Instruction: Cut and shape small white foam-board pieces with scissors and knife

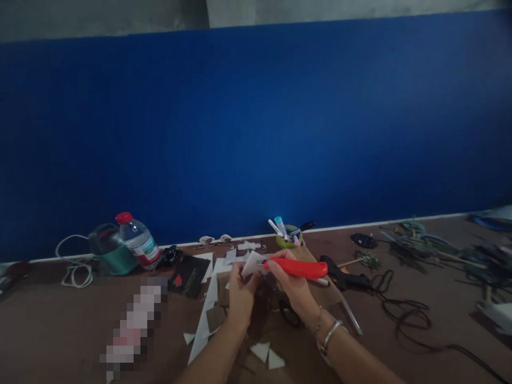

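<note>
My left hand (241, 296) pinches a small white piece of sheet material (252, 263) above the middle of the table. A red utility knife (300, 268) is gripped in my right hand (295, 288), its tip pointing left and touching or very near the white piece. Under and around my hands lie brown cardboard scraps (216, 317) and a long white sheet (202, 330). White triangular offcuts (261, 351) rest on the table between my forearms. A dark looped handle, perhaps of scissors (289, 313), shows just below my right hand.
A red-capped water bottle (141, 244) leans by a green container (114, 260) and white cable (82, 272). A black card (189, 276) lies left of my hands. Behind stands a pen holder (285, 241). To the right are a glue gun (348, 278), its black cord (408, 306) and tangled greenery (432, 250).
</note>
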### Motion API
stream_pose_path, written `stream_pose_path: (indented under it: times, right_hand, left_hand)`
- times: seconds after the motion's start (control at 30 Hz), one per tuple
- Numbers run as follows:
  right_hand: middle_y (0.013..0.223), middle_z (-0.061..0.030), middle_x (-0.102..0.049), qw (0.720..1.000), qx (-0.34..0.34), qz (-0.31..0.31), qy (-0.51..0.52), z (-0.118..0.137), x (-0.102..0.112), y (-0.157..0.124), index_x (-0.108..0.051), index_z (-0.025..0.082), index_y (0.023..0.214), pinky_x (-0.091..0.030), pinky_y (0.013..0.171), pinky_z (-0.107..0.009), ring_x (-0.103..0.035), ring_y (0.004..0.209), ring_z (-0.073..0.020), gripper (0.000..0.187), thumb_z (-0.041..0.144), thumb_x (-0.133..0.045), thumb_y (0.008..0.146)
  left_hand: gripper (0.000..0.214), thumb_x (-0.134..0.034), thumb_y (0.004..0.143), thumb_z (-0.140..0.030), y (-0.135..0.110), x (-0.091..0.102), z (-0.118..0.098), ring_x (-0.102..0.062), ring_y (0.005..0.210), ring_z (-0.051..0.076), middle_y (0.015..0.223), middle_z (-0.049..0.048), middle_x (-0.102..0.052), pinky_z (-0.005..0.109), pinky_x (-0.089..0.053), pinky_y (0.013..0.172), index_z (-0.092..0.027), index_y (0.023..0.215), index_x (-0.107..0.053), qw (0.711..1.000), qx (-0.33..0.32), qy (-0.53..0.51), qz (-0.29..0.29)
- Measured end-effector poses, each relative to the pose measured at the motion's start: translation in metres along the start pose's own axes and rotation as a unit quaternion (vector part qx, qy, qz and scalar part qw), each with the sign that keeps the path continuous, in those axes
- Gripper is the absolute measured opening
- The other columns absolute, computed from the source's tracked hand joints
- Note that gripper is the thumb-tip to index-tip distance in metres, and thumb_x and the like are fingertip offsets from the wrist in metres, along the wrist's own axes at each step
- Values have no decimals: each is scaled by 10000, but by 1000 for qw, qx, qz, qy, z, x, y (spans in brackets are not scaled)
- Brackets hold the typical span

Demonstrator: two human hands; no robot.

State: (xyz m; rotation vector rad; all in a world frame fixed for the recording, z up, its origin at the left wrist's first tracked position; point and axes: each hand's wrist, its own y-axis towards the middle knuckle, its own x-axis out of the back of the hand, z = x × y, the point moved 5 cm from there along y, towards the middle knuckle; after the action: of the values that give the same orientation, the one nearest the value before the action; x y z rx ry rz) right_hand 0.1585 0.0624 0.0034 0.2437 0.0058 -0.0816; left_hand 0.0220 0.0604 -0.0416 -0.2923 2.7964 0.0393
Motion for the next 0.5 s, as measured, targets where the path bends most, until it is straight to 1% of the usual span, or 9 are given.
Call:
stream_pose_path:
  times: [0.1, 0.27, 0.4, 0.5]
  right_hand:
    - [754, 14, -602, 1000, -5, -12, -20, 0, 0, 1, -523, 232, 804, -447, 663, -284, -561, 699, -174, 210, 416, -619, 774]
    - [753, 11, -579, 999, -13, -39, -34, -3, 0, 1, -524, 229, 798, -443, 660, -285, -541, 699, -174, 181, 381, -618, 774]
    - [763, 4, -579, 999, -16, -33, -22, -7, 1, 2, -517, 227, 813, -449, 655, -288, -533, 698, -175, 179, 375, -614, 780]
    - [740, 7, -576, 999, -10, -40, -29, -7, 3, 4, -527, 223, 796, -451, 657, -290, -531, 687, -174, 158, 348, -619, 771]
  left_hand:
    - [292, -705, 682, -322, 0, -2, 1, -568, 602, 131, 682, -35, -590, 227, -444, 565, -202, 830, -484, 999, -1, -12, 32]
    - [289, -700, 680, -321, -1, -3, 1, -575, 596, 143, 674, -30, -595, 247, -460, 566, -203, 826, -481, 999, 3, -20, 30]
    - [337, -712, 674, -326, -1, -4, -3, -618, 717, 183, 793, 17, -652, 287, -491, 654, -198, 930, -536, 999, -7, -6, 34]
    - [361, -682, 717, -363, 0, -3, -4, -626, 821, 212, 899, 61, -665, 319, -498, 736, -183, 1007, -564, 999, -19, 12, 36]
